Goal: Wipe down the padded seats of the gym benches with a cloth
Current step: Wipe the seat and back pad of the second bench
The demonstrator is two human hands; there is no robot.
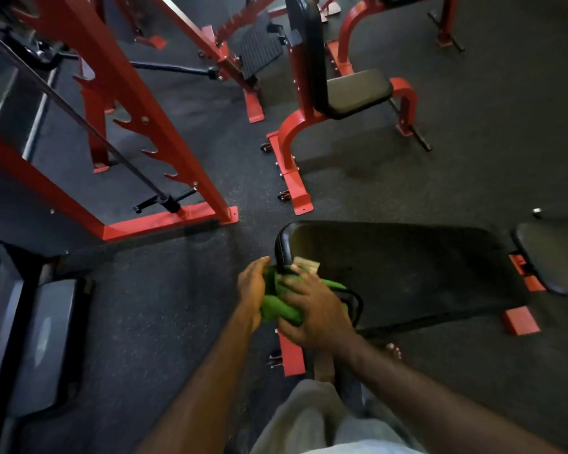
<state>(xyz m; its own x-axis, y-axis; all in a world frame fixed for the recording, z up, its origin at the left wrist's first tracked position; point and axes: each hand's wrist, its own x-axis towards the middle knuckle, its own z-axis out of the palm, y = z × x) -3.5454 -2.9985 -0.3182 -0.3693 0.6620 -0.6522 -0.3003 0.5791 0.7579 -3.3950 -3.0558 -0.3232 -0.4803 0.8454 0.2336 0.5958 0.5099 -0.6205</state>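
Both forearms reach up from the bottom of the frame: left hand (251,283) and right hand (312,314) clutch the green cloth (277,304) at lower centre, against the near end of the black bench pad (391,257)

One head-worn wide-angle camera is looking steeply down and forward, close over the hands (295,303) at the near bench (391,257), taking in floor (473,126), rack (128,109) far left, another bench (358,90) farther off.

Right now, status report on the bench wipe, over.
Both hands, left and right, on green cloth. Cloth at near end of black bench pad. Nothing blocking.
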